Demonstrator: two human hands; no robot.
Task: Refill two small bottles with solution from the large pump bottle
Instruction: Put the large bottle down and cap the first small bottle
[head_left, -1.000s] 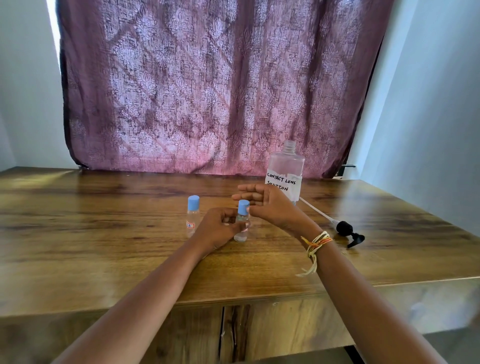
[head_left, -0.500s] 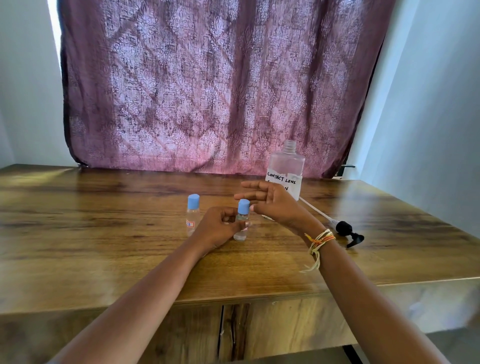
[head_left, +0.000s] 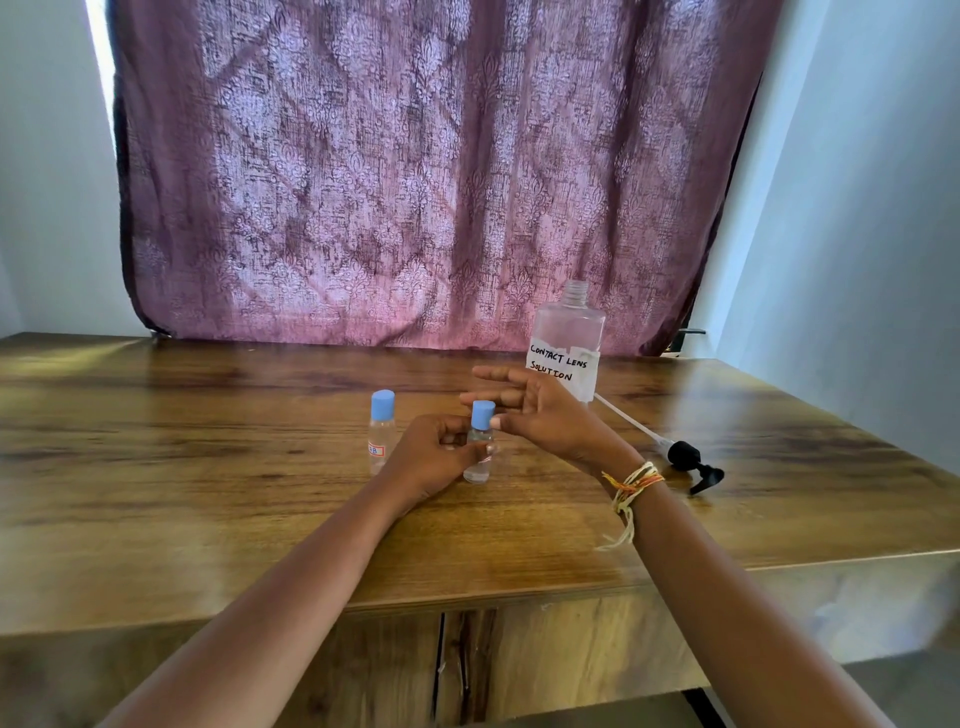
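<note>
Two small clear bottles with blue caps stand on the wooden table (head_left: 208, 519). My left hand (head_left: 431, 457) grips the body of the right small bottle (head_left: 479, 462). My right hand (head_left: 540, 410) touches its blue cap (head_left: 483, 414) with thumb and forefinger, the other fingers spread. The left small bottle (head_left: 382, 431) stands free beside my left hand. The large clear bottle (head_left: 567, 343), labelled "Contact Lens Solution", stands uncapped behind my right hand. Its black pump head (head_left: 693, 462) with a white tube lies on the table to the right.
A purple patterned curtain (head_left: 415, 182) hangs behind the table. A pale wall (head_left: 857, 234) runs close along the table's right side. The table's front edge is near my forearms, with cabinet doors (head_left: 467, 665) below.
My right hand has turned slightly at the cap, fingers shifting. The left hand and bottles stay in place.
</note>
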